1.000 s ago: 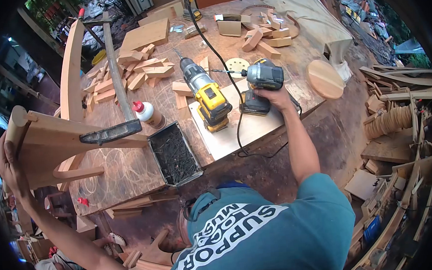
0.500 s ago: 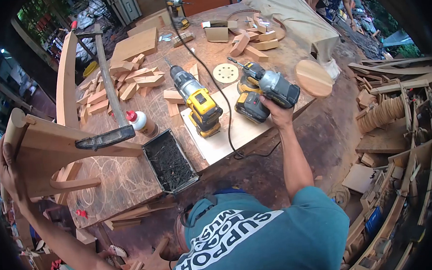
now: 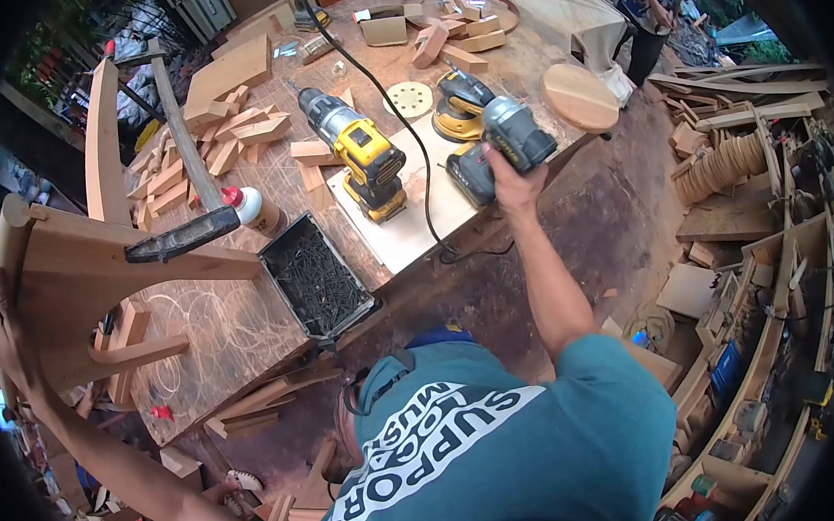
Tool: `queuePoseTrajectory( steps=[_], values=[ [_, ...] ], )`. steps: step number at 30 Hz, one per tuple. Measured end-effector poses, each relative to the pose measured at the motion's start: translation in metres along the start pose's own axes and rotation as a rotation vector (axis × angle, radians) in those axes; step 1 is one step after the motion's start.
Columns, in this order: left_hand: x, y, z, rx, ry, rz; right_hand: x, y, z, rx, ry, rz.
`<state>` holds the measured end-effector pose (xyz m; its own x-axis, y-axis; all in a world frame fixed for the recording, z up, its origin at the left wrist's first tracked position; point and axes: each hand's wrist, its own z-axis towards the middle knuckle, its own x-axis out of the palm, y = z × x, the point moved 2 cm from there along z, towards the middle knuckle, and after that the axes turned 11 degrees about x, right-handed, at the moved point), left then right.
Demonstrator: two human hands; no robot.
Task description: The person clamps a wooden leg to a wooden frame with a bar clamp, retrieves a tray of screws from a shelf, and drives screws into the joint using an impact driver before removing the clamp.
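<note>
Wooden frame [image 3: 73,262] touches the left hand [image 3: 6,333] (whether the fingers clasp it, I cannot tell). Right of that hand: a nail tray [image 3: 348,322], a yellow drill [image 3: 370,160], then 1 yellow-based tool [image 3: 454,126], newly uncovered just beyond the right hand [image 3: 517,186], which grips a grey driver [image 3: 516,132], turned since 1 second ago.
</note>
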<state>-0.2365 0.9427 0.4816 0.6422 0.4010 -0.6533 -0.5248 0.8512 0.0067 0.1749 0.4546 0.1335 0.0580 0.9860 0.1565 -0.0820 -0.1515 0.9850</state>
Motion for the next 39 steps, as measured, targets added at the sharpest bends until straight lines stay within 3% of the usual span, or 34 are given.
queuePoseTrajectory(
  steps=[4,9,13,18,21,25,28,30,32,34,36,39],
  values=[
    [-0.002,0.005,-0.002,-0.03,-0.018,-0.003,0.009,-0.027,-0.001,-0.156,-0.122,-0.094],
    [-0.009,0.017,-0.002,0.009,0.019,-0.019,0.012,-0.005,-0.009,0.032,-0.052,-0.128],
    [-0.007,0.022,-0.006,-0.052,0.001,-0.043,0.03,-0.007,-0.023,0.065,-0.023,-0.064],
    [-0.018,0.029,-0.007,-0.035,0.044,0.039,0.059,-0.035,-0.042,-0.069,-0.016,-0.063],
    [-0.019,0.064,-0.007,-0.065,0.085,0.033,0.07,-0.051,-0.036,-0.016,0.012,0.039],
    [-0.008,0.033,-0.007,-0.084,-0.074,-0.051,0.064,-0.053,-0.031,0.068,0.081,-0.085],
    [0.003,-0.015,-0.008,-0.088,-0.264,-0.142,0.035,-0.051,-0.025,-0.005,0.294,-0.036],
    [0.008,-0.034,-0.006,-0.096,-0.386,-0.203,0.017,-0.065,-0.008,0.056,0.254,-0.062],
    [-0.008,-0.021,-0.009,-0.127,-0.204,-0.111,-0.003,-0.077,0.016,0.112,0.191,-0.094],
    [-0.014,0.017,-0.007,-0.132,-0.032,-0.016,-0.005,-0.085,0.04,-0.085,0.258,-0.604],
    [-0.016,0.033,-0.008,-0.15,0.008,-0.087,0.005,-0.088,0.057,-0.158,0.478,-0.858],
    [-0.015,0.026,-0.003,-0.126,0.039,-0.114,0.011,-0.105,0.074,-0.249,0.625,-1.047]
  ],
)
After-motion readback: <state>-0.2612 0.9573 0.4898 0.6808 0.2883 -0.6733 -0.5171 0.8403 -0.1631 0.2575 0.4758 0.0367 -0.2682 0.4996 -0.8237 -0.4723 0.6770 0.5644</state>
